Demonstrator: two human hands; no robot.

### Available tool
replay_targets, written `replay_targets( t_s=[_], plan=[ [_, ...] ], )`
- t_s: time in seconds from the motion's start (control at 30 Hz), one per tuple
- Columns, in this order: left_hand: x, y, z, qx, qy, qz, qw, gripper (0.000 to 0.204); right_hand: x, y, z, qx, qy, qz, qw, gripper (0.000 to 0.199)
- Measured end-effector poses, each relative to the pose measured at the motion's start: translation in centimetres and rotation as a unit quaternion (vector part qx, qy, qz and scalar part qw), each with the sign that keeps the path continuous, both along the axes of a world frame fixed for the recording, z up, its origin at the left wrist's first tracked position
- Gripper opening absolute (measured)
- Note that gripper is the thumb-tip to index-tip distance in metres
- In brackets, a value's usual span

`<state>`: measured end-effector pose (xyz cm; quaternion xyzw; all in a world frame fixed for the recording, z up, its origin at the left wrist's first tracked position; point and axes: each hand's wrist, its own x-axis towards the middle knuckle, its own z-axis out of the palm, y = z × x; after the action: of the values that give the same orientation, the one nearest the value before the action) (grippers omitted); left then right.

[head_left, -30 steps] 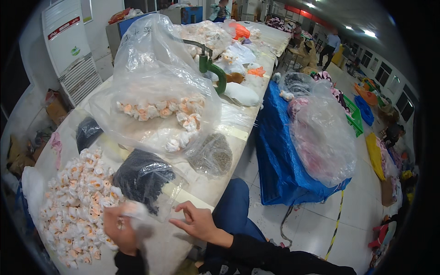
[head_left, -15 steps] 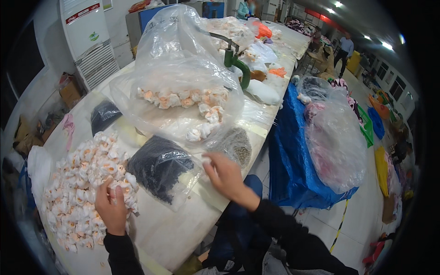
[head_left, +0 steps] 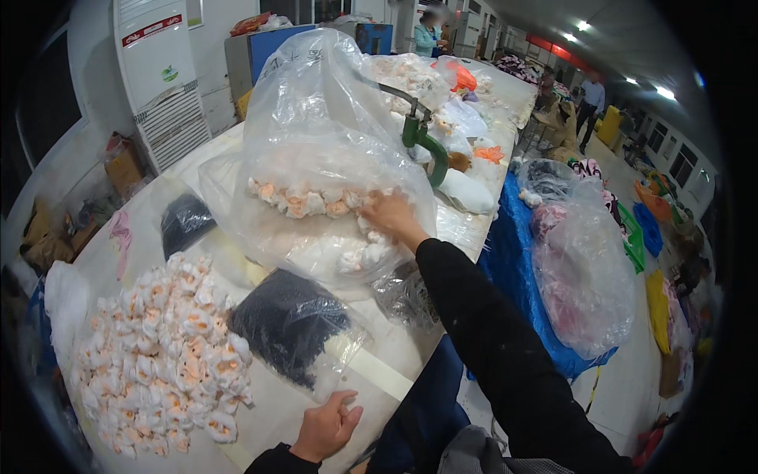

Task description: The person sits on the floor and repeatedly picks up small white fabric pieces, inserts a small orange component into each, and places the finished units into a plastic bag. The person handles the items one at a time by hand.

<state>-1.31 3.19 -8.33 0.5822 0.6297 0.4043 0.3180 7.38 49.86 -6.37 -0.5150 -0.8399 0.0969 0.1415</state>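
Observation:
My right hand [head_left: 391,217] reaches forward to a row of small white and peach fluffy plush pieces [head_left: 304,204] in a large clear plastic bag [head_left: 304,126]. Its fingers bend down onto the pieces at the row's right end; the fingertips are hidden. Near the table's front edge rests my left hand [head_left: 325,426], loosely curled, thumb and forefinger apart, with nothing seen in it. Just beyond it lies a clear bag of dark granules [head_left: 288,320]. A heap of similar plush pieces [head_left: 162,359] spreads over the table's left side.
A green hand press [head_left: 422,142] stands behind the large bag. Another bag of dark granules [head_left: 185,225] lies left, and a clear bag [head_left: 407,292] by the right edge. Blue sheeting [head_left: 505,268] and a big filled plastic bag [head_left: 584,268] are right of the table. People stand farther back.
My right hand has moved forward from beside the granule bags to the pieces in the large bag. My left hand has left the heap and come right, toward the front edge. The view has shifted slightly.

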Motion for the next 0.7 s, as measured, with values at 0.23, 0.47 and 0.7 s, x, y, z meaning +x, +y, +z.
replay_targets(
  t_s=[0.23, 0.47, 0.7],
  plan=[
    [-0.2, 0.1, -0.5, 0.019, -0.007, 0.021, 1.0, 0.021, -2.2, -2.0, -0.2, 0.021, -0.05, 0.068, 0.996, 0.056],
    [0.0, 0.5, -0.4, 0.042, -0.012, 0.009, 0.999, 0.012, -1.3, -2.2, -2.8, 0.09, -0.032, 0.175, 0.98, 0.04],
    [-0.4, 0.1, 0.1, 0.039, -0.011, 0.01, 0.999, 0.014, -3.0, -7.4, -1.1, 0.021, 0.033, 0.297, 0.954, 0.032]
  ],
)
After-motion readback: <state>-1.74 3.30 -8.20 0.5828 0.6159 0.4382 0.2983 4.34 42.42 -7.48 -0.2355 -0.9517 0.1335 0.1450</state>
